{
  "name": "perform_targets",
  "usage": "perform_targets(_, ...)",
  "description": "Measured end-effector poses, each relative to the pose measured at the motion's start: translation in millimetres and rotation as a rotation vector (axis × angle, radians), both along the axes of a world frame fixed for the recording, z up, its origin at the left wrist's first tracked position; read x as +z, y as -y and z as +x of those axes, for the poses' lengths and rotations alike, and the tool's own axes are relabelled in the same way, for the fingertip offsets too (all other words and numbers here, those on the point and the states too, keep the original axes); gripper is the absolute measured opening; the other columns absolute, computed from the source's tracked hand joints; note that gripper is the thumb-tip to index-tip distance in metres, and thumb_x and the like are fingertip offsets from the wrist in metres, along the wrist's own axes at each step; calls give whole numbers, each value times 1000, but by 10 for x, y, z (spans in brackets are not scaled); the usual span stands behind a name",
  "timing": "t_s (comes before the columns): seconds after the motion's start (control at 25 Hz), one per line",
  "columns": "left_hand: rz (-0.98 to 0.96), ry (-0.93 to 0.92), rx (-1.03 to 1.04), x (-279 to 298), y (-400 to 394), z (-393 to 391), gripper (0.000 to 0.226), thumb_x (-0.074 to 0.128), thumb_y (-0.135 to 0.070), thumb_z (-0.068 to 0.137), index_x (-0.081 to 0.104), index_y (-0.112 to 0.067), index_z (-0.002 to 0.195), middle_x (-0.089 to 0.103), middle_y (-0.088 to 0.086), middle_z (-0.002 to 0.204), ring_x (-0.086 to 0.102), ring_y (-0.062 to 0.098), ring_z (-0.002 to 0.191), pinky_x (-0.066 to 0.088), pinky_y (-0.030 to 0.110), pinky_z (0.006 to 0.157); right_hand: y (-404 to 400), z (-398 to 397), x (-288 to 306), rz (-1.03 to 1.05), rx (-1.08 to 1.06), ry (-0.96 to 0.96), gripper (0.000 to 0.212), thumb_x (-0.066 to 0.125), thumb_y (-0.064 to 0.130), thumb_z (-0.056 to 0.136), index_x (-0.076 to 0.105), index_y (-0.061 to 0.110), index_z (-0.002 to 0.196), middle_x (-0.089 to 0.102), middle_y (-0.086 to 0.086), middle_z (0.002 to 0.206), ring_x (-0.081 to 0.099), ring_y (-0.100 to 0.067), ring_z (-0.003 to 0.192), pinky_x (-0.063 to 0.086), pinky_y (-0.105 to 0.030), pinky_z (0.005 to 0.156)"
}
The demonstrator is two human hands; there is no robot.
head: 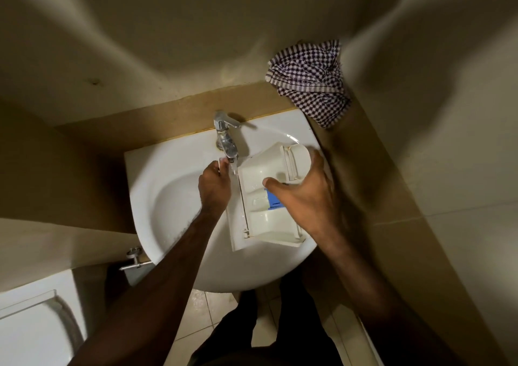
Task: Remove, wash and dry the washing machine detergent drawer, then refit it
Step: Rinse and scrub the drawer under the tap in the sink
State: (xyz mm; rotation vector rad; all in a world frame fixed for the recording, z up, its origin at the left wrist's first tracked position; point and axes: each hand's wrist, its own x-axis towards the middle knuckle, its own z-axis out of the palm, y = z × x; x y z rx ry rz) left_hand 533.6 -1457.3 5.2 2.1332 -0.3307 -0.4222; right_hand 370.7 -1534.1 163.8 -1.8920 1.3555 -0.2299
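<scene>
In the head view, the detergent drawer (266, 197) sits right of centre in the frame, held over the white basin (168, 197) with its compartments facing up. Its long axis runs from the lower middle of the frame up toward the upper right, the rounded front panel at the far, upper-right end and the open rear end nearest the viewer. The right hand (305, 194) grips it along its right edge, thumb hooked over into the compartments just above the blue insert (273, 199), fingers wrapped round the outer side by the front panel. This hand carries the drawer's weight.

The left hand (214, 187) is left of the drawer, at its upper left corner, directly below the chrome tap (227, 138). Its fingers are curled toward that corner, but whether they pinch the drawer's rim or only touch it under the stream cannot be told. A thin run of water falls from the spout onto the drawer's left edge.

So the drawer lies between the two hands, closer in to the right one, with the water meeting only its left side. By my reading the wash is under way, and rinsing the other compartments would mean sliding or tilting the drawer leftward under the spout.

A checked cloth (311, 82) lies crumpled on the ledge at upper right, well apart from the drawer, probably for drying.
</scene>
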Motion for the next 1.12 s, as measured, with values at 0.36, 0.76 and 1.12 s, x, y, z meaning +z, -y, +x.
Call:
perform_targets(0.36, 46, -168, -99, -134, 27, 86, 26, 43, -23, 108, 56, -8, 91, 63, 15, 89, 61, 35, 87, 45, 40, 76, -193, -1, -122, -204, 67, -130, 95, 68, 55, 95, 18, 13, 164, 56, -9, 151, 63, -32, 128, 55, -46, 101)
perform_targets(0.76, -131, -400, -179, -193, -18, 88, 13, 55, -18, 100, 67, -15, 104, 73, 8, 101, 68, 27, 91, 54, 37, 80, -151, -13, -145, -254, 103, -113, 96, 69, 53, 95, 17, 13, 165, 50, -9, 158, 55, -29, 138, 47, -41, 107)
perform_targets(1.12, -34, -108, -157, -219, -126, -14, 52, 47, -48, 106, 66, -2, 90, 71, 15, 85, 66, 37, 80, 57, 48, 74, -151, -25, -297, -185, 7, -33, 97, 71, 52, 94, 18, 15, 165, 46, -6, 161, 51, -28, 143, 46, -42, 112)
